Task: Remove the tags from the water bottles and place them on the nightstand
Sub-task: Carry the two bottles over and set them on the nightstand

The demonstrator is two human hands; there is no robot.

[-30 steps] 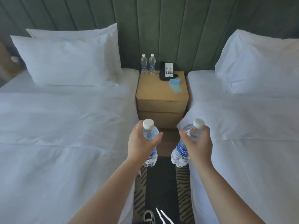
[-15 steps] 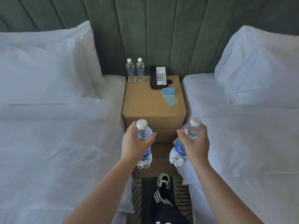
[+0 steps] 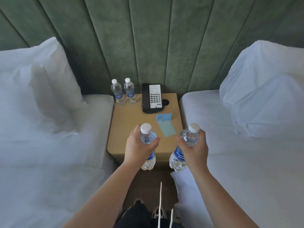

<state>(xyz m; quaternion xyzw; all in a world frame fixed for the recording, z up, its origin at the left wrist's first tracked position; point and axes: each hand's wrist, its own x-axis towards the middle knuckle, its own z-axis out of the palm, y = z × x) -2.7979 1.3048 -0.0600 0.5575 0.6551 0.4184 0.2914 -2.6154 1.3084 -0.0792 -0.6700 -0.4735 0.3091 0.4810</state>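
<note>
Left hand [image 3: 139, 145] clamps one water bottle [image 3: 147, 137], right hand [image 3: 195, 145] another [image 3: 189, 137], both over the nightstand [image 3: 131, 122] front edge. No tags discernible, possibly hidden by fingers. Set down upright beside rear bottles [image 3: 122, 92], clear of phone [image 3: 152, 97].

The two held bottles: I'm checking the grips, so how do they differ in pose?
The left bottle stands nearly upright in the left hand; the right bottle leans, cap tipped rightward, in the right hand. The left bottle's label is mostly covered; the right's shows. Both are clear, white-capped, gripped near the shoulder.
</note>
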